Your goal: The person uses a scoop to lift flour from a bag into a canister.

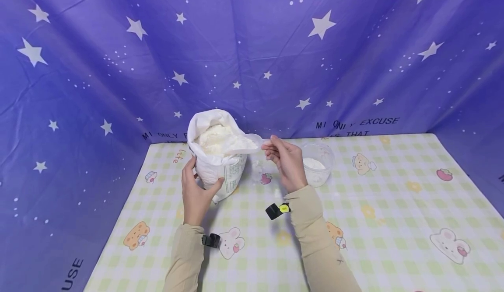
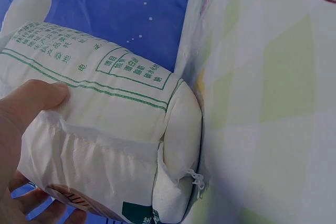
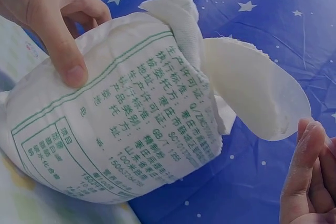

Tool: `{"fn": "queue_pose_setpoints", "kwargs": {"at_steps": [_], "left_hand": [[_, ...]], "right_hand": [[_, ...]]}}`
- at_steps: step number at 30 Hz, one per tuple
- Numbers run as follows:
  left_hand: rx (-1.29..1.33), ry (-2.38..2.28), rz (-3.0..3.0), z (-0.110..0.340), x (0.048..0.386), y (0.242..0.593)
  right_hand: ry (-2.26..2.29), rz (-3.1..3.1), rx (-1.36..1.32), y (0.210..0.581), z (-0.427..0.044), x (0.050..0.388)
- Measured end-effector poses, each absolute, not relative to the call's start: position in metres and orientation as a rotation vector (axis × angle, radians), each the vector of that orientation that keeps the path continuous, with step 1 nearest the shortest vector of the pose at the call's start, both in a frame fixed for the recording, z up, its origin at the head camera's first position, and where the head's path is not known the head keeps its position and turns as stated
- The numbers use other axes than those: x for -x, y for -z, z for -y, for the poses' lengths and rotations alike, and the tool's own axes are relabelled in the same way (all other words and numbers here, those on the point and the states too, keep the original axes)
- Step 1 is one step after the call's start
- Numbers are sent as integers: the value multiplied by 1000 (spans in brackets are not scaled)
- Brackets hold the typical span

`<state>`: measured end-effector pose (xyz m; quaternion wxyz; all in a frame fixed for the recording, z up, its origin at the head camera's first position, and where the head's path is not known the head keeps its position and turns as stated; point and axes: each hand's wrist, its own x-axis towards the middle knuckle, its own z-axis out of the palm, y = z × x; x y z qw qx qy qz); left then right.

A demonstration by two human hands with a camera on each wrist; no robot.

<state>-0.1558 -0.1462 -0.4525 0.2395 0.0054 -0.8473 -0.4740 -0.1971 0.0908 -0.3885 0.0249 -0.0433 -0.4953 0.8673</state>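
Observation:
A white woven flour bag (image 1: 228, 176) with green print stands rolled open on the table, full of white powder. My left hand (image 1: 199, 201) grips it low on the near side; in the left wrist view its thumb (image 2: 50, 94) presses the printed face and the other fingers go round the opposite side. At the bag's mouth, my right hand (image 1: 289, 163) pinches the handle end of a translucent plastic scoop (image 1: 253, 143). White powder lies in the scoop, seen in the right wrist view along its upper edge. The handle is mostly hidden by the fingers.
Just right of the right hand stands a clear round tub (image 1: 328, 158) with white powder inside. A checked cloth (image 1: 397, 209) with cartoon prints covers the table. Behind its back edge hangs a blue star-printed curtain (image 1: 271, 34), close to the bag.

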Motion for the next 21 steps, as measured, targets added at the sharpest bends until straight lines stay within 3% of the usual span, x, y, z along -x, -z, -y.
{"fn": "queue_pose_setpoints", "kwargs": {"at_steps": [21], "left_hand": [[-23, 1291, 2309, 146, 156, 453]], "right_hand": [[-2651, 1447, 147, 393, -123, 188]]}}
